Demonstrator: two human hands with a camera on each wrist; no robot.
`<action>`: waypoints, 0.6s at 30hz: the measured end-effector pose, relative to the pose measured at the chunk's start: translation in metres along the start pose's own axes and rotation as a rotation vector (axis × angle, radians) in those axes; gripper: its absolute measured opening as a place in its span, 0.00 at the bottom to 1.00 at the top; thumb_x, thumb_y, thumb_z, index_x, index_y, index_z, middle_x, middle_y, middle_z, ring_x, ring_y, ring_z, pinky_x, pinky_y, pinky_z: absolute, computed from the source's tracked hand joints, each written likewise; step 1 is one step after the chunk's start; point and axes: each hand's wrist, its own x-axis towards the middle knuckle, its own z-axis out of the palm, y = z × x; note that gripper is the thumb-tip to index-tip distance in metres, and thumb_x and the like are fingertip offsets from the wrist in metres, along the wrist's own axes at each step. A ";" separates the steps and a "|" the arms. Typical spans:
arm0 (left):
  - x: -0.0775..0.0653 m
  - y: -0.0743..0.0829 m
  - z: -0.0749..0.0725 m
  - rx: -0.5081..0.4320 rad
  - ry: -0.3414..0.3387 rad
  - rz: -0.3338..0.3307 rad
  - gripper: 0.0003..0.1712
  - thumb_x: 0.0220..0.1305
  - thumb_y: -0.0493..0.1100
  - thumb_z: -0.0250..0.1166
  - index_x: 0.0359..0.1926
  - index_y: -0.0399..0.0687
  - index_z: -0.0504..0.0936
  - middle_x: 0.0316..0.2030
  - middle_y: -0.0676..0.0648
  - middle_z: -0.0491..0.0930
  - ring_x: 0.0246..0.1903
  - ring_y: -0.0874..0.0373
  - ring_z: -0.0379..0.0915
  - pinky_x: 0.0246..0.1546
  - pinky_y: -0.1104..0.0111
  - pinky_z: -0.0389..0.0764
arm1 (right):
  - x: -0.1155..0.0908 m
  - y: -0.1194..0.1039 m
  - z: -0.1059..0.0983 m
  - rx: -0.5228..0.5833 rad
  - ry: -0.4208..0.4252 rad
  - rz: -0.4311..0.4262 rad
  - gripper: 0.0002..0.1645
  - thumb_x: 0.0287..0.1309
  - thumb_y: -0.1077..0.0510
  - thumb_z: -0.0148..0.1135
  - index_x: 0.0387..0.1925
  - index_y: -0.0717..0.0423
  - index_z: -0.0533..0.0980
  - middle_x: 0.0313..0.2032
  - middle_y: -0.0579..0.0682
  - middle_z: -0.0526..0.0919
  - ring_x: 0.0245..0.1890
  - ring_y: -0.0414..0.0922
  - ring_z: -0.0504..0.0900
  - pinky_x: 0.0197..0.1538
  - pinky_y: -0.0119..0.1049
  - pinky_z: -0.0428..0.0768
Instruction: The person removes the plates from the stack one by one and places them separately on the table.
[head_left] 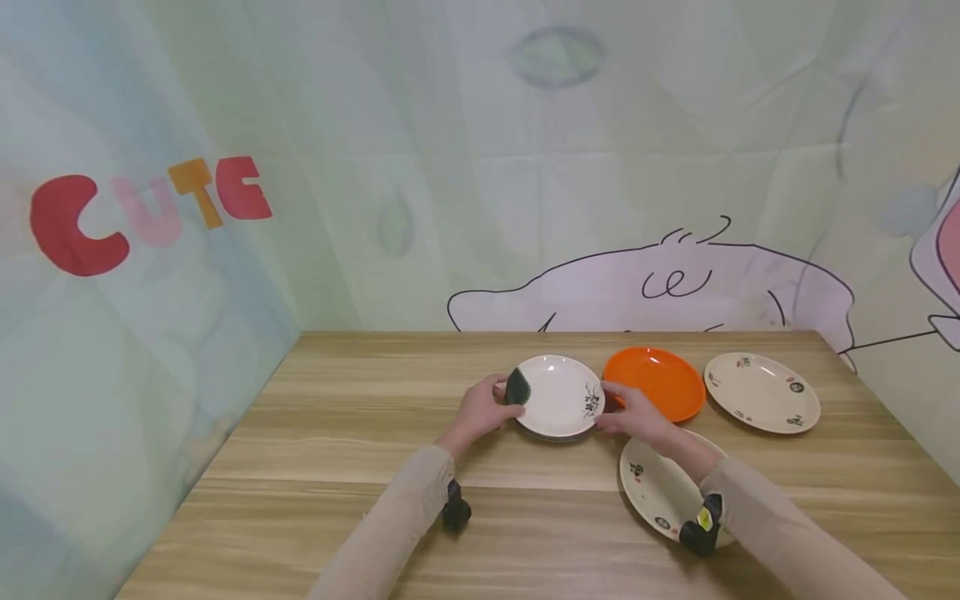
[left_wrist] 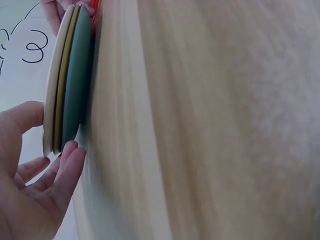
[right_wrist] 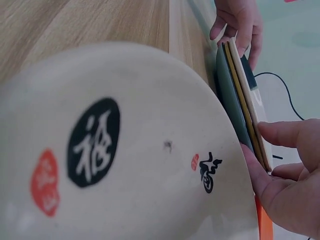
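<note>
A small stack of plates sits between my two hands near the middle of the table in the head view. The top one is a white plate (head_left: pixel 555 396) with a dark green patch at its left and a dark plant print at its right. Below it, the left wrist view shows a mustard-yellow plate (left_wrist: pixel 64 77) and a green plate (left_wrist: pixel 77 75) at the bottom. My left hand (head_left: pixel 482 414) grips the stack's left edge, thumb on the upper rim. On the opposite edge my right hand (head_left: pixel 636 419) holds it likewise. Whether the stack touches the table I cannot tell.
An orange plate (head_left: pixel 654 385) lies just right of the stack. Farther right is a cream oval plate (head_left: pixel 761 393) with small prints. Another printed cream plate (head_left: pixel 656 496) lies nearer, partly under my right forearm. The wooden table (head_left: pixel 337 433) meets a cloth backdrop (head_left: pixel 375 275) behind.
</note>
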 end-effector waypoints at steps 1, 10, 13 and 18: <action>0.000 0.000 -0.001 0.000 0.003 0.004 0.36 0.48 0.43 0.70 0.58 0.40 0.68 0.37 0.43 0.76 0.24 0.59 0.72 0.21 0.72 0.76 | 0.000 0.000 0.000 0.001 0.000 -0.007 0.41 0.51 0.65 0.63 0.63 0.72 0.54 0.61 0.70 0.59 0.32 0.43 0.78 0.38 0.35 0.81; 0.000 -0.002 -0.009 -0.042 -0.014 0.020 0.32 0.50 0.37 0.67 0.58 0.37 0.69 0.30 0.44 0.77 0.23 0.59 0.72 0.22 0.72 0.77 | -0.003 -0.004 0.003 -0.016 0.011 -0.014 0.41 0.51 0.66 0.61 0.63 0.73 0.53 0.59 0.70 0.62 0.30 0.42 0.77 0.36 0.35 0.80; 0.002 -0.003 -0.011 -0.065 -0.021 0.026 0.32 0.50 0.36 0.66 0.57 0.36 0.69 0.27 0.44 0.78 0.22 0.60 0.73 0.22 0.72 0.77 | -0.003 -0.004 0.003 -0.021 0.020 -0.010 0.41 0.51 0.66 0.61 0.63 0.73 0.53 0.58 0.70 0.63 0.29 0.42 0.78 0.36 0.35 0.80; 0.002 -0.007 -0.015 -0.137 -0.057 0.031 0.31 0.50 0.33 0.65 0.58 0.34 0.68 0.28 0.42 0.80 0.22 0.59 0.76 0.25 0.70 0.80 | -0.002 -0.002 0.005 -0.012 0.042 -0.012 0.41 0.50 0.68 0.61 0.63 0.74 0.53 0.56 0.71 0.64 0.28 0.41 0.78 0.34 0.35 0.81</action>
